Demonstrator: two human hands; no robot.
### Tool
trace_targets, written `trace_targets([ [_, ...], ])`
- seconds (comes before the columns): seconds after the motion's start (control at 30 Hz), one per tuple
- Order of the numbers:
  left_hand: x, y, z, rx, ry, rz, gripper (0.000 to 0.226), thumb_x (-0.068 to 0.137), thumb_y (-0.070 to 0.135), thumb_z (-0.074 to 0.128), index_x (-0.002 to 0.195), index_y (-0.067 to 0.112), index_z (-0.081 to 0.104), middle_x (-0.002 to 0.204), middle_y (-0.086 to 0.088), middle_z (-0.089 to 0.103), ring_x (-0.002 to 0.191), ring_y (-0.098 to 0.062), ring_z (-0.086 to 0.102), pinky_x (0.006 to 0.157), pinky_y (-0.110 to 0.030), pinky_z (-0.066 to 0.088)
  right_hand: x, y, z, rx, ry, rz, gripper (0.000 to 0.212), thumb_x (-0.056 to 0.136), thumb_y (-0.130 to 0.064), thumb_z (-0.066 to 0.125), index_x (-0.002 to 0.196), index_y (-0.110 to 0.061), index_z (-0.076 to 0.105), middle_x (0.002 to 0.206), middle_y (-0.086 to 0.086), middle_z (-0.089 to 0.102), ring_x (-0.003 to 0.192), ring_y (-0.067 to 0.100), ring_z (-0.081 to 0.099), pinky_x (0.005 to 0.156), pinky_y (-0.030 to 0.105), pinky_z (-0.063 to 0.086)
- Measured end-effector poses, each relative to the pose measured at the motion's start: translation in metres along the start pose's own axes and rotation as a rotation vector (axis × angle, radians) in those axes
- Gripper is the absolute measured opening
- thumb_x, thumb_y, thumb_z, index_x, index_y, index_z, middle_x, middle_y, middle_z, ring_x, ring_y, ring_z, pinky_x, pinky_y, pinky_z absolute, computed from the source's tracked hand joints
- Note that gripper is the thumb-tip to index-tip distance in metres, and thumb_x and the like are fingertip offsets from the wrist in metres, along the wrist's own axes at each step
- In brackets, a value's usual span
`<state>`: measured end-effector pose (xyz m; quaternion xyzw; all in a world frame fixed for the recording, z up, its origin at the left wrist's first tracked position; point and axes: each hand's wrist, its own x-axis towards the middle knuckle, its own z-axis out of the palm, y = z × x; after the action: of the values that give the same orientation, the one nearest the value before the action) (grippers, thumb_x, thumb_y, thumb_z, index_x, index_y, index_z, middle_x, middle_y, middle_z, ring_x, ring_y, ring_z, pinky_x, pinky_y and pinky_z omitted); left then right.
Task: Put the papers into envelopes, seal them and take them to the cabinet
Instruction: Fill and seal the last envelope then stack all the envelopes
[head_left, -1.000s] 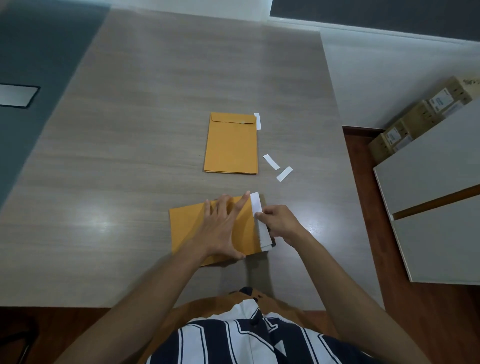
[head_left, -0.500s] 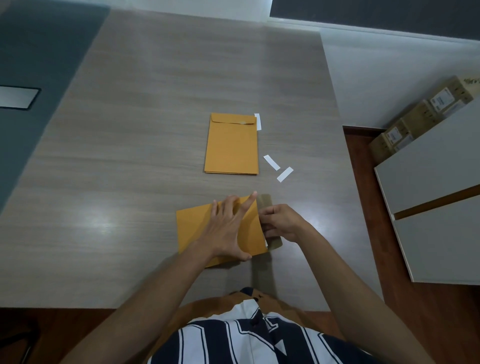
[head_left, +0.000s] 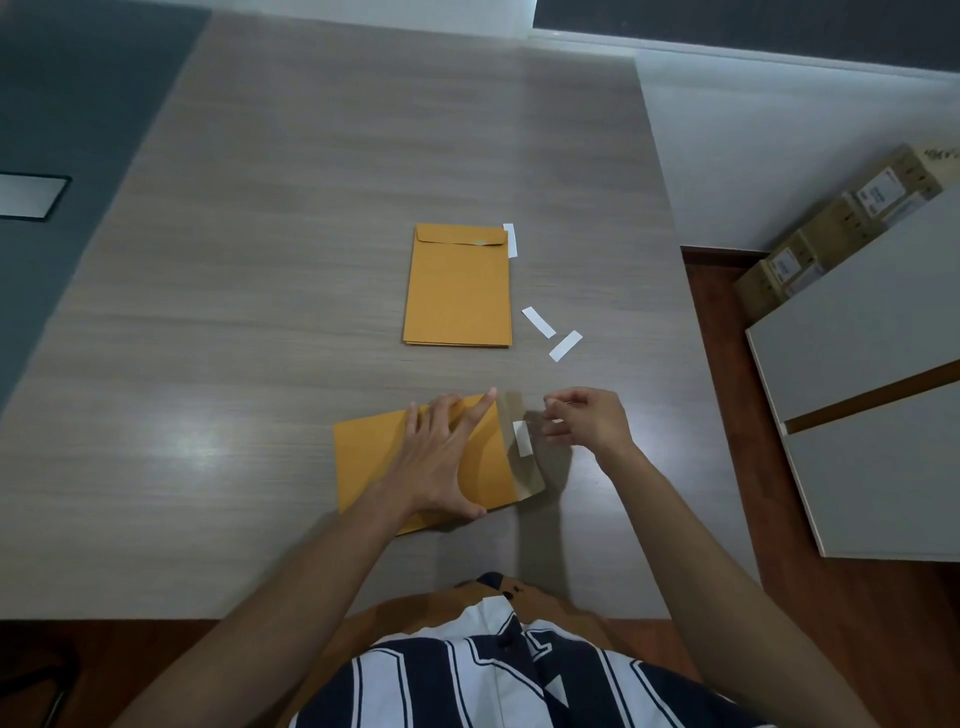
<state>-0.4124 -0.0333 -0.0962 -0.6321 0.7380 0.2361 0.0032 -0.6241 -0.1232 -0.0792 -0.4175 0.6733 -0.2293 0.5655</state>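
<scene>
Head camera, looking down over a person's arms at a long grey wood-grain table (head_left: 260, 312).

Near the table's front edge lies a yellow-brown envelope (head_left: 374, 467), set crosswise with its opening toward the right. The left hand (head_left: 441, 457) lies flat on top of it, fingers straight and spread, pressing it to the table. The envelope's flap (head_left: 524, 467) is open, folded out to the right, and shows its duller brown inner side. A short white strip (head_left: 522, 438) lies on the flap near its fold.

The right hand (head_left: 584, 418) hovers just beyond the flap, not touching the envelope. Its fingers are curled with the fingertips (head_left: 550, 402) drawn together; whether something thin is pinched between them is too small to tell.

Farther back, toward the middle of the table, a neat stack of envelopes (head_left: 457, 291) of the same colour lies lengthwise, the top one with its flap folded down. A white strip (head_left: 510, 240) lies against the stack's far right corner. Two more loose white strips (head_left: 538, 322) (head_left: 565, 345) lie on the table just right of the stack, between it and the hands.

To the right of the table, a pale grey cabinet (head_left: 857, 389) stands on a reddish-brown floor (head_left: 717, 415), with cardboard boxes (head_left: 831, 234) behind it. A navy and white striped shirt (head_left: 493, 675) fills the bottom edge.
</scene>
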Motion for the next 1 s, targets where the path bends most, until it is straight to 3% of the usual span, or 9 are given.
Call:
trace_targets([
  [0.2,0.002,0.003,0.002,0.008,0.014,0.008,0.146,0.049,0.071,0.079,0.148,0.042,-0.025,0.153,-0.013,0.014,0.146,-0.031,0.011,0.117,-0.062,0.01,0.002,0.024,0.013,-0.326,0.083,-0.077,0.02,0.077,-0.029,0.08,0.09,-0.02,0.069,0.077,-0.006,0.069,0.074,0.011,0.067,0.069,0.03,0.059],
  [0.33,0.007,-0.001,0.011,0.052,-0.009,-0.021,0.141,0.05,0.076,0.075,0.15,0.041,-0.018,0.156,-0.012,0.01,0.147,-0.031,0.007,0.118,-0.06,0.005,0.001,0.036,0.03,-0.463,0.06,-0.208,0.024,0.079,-0.02,0.08,0.098,-0.018,0.065,0.081,-0.001,0.069,0.078,0.013,0.065,0.068,0.022,0.053],
  [0.47,0.012,-0.004,0.019,0.109,-0.066,-0.052,0.134,0.05,0.081,0.072,0.153,0.038,-0.003,0.16,-0.012,0.001,0.148,-0.033,-0.002,0.118,-0.06,0.001,0.004,0.042,0.036,-0.649,0.055,-0.337,0.031,0.081,-0.014,0.076,0.109,-0.021,0.064,0.084,-0.004,0.057,0.08,0.014,0.059,0.073,0.03,0.053],
  [0.57,0.012,-0.007,0.024,0.149,-0.079,-0.05,0.129,0.05,0.084,0.068,0.153,0.036,0.006,0.161,-0.011,-0.006,0.149,-0.032,-0.009,0.118,-0.06,0.002,0.006,0.044,0.033,-0.735,0.01,-0.427,0.031,0.084,-0.013,0.071,0.112,-0.025,0.065,0.088,-0.005,0.052,0.078,0.013,0.055,0.071,0.028,0.05],
  [0.77,0.009,-0.011,0.032,0.196,-0.068,-0.04,0.133,0.051,0.09,0.06,0.154,0.037,-0.004,0.161,-0.011,-0.017,0.148,-0.031,-0.02,0.119,-0.058,0.0,0.013,0.042,0.028,-0.887,-0.066,-0.488,0.029,0.09,-0.024,0.066,0.118,-0.028,0.064,0.098,-0.003,0.052,0.082,0.015,0.057,0.076,0.031,0.054],
  [1.0,0.01,-0.013,0.033,0.175,-0.073,-0.043,0.133,0.051,0.09,0.06,0.154,0.038,-0.006,0.161,-0.009,-0.019,0.147,-0.03,-0.022,0.119,-0.057,-0.001,0.018,0.039,0.027,-0.982,-0.12,-0.521,0.029,0.091,-0.025,0.065,0.119,-0.022,0.061,0.106,0.003,0.053,0.087,0.019,0.059,0.078,0.034,0.054],
])
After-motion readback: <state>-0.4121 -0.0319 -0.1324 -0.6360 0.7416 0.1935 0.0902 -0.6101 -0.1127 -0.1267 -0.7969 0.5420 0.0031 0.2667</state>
